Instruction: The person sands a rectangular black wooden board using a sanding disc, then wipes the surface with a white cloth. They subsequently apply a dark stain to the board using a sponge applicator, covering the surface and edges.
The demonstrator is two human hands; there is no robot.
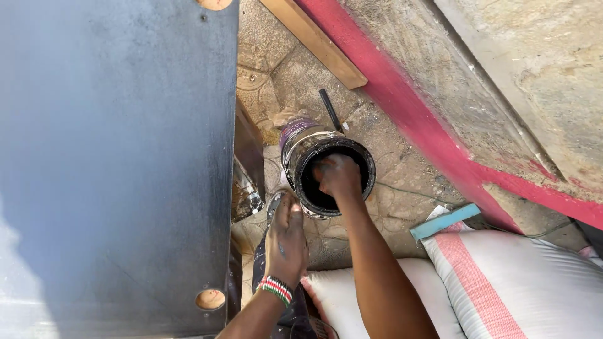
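Observation:
A round paint can (295,145) with a black inside and a purple band stands on the stone ground, tipped towards me. My right hand (338,176) reaches into its mouth with the fingers closed; what they grip is hidden by the dark interior. My left hand (286,240), a beaded band at its wrist, rests flat on the can's lid (274,202), which lies beside the can at its lower left.
A large black-painted board (113,163) with round holes fills the left side. White woven sacks (502,282) lie at the bottom right. A red-edged concrete step (440,150) runs diagonally. A wooden plank (314,41) and a black stick (330,110) lie beyond the can.

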